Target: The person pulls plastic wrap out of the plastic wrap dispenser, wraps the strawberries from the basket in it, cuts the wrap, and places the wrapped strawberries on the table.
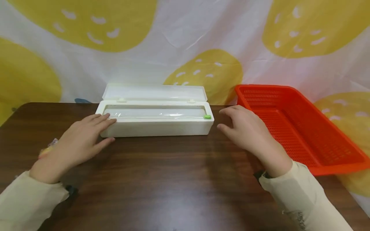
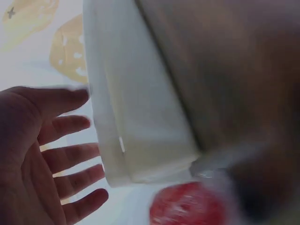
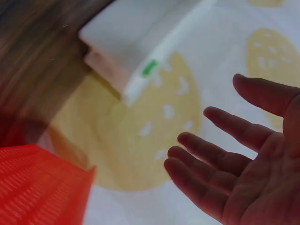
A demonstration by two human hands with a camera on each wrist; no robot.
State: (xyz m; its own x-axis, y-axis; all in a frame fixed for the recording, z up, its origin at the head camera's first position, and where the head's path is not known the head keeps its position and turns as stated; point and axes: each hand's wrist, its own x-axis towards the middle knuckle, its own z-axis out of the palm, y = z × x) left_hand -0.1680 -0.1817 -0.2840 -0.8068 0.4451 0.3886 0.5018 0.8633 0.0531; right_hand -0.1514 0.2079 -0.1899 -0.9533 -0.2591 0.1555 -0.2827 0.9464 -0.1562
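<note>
A long white cling film dispenser lies across the table with its lid raised at the back. Through its top opening shows a shiny roll of film, and a green slide cutter sits at the right end of the front rail. My left hand is at the dispenser's left end, fingers extended and overlapping its corner in the head view. Off the right end hovers my right hand, fingers loosely bent, holding nothing. In the right wrist view its spread fingers stand apart from the dispenser.
A red plastic basket stands at the right, beside my right hand. Partly hidden behind my left wrist is a small colourful wrapped item; a red wrapped item shows in the left wrist view. A lemon-patterned cloth hangs behind the table.
</note>
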